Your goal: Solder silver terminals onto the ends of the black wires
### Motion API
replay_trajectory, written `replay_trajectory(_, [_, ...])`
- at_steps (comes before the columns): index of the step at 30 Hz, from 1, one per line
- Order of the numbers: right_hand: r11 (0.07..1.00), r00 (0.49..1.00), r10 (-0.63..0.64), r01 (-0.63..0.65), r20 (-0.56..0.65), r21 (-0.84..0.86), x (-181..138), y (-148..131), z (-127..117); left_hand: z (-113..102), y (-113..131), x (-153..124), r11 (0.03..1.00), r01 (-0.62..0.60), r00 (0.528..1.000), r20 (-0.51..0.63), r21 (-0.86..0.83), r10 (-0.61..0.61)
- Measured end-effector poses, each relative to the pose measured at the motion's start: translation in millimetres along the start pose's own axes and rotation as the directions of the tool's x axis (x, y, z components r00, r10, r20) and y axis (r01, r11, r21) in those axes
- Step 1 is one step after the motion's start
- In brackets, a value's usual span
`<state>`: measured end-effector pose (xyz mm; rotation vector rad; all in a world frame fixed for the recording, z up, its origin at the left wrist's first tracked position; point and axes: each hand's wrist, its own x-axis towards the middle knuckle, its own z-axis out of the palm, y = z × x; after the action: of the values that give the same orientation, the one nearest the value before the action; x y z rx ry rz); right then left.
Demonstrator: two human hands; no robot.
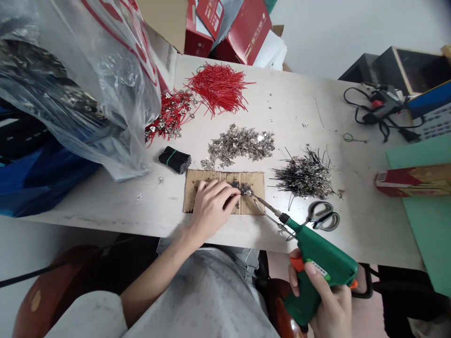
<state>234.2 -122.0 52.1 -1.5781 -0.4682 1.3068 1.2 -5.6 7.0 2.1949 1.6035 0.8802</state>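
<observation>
My right hand (pixel 327 300) is wrapped round the handle of a green soldering gun (pixel 324 253), a finger by its orange trigger. The gun's tip reaches a small metal terminal (pixel 248 193) over a scorched cardboard piece (pixel 218 176). Over that cardboard, my left hand (pixel 213 202) pinches a thin black wire (pixel 241 193) whose end is at the terminal. The fingers partly hide the wire. Beyond the cardboard lies a pile of loose metal terminals (pixel 243 143). Black wires with terminals (pixel 305 173) are heaped to the right.
Scissors (pixel 323 216) lie beside the gun. A banded bundle of black wires (pixel 175 159) sits left of the cardboard. Red wires (pixel 221 87) and red wires with terminals (pixel 172 115) are piled farther back. A plastic bag (pixel 120 94) fills the left; a corded tool (pixel 382 105) lies right.
</observation>
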Motion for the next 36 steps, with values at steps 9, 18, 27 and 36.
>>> replay_trajectory(9, [1.000,0.999,0.019,-0.019,0.034,-0.002,0,5,1,2,0,2,1.000,0.029,1.000,0.000,0.008,-0.029])
replay_trajectory(18, [1.000,1.000,0.002,-0.002,0.026,0.002,0,13,3,2,1,1,0.999,0.043,0.999,0.000,-0.002,-0.043])
replay_trajectory(27, [0.999,0.999,-0.035,0.035,0.040,0.000,0,10,4,0,2,3,1.000,0.003,1.000,0.008,0.029,-0.003])
replay_trajectory(36, [1.000,0.999,0.007,-0.006,0.050,-0.020,1,14,4,2,2,2,0.998,0.020,1.000,0.009,0.055,-0.020])
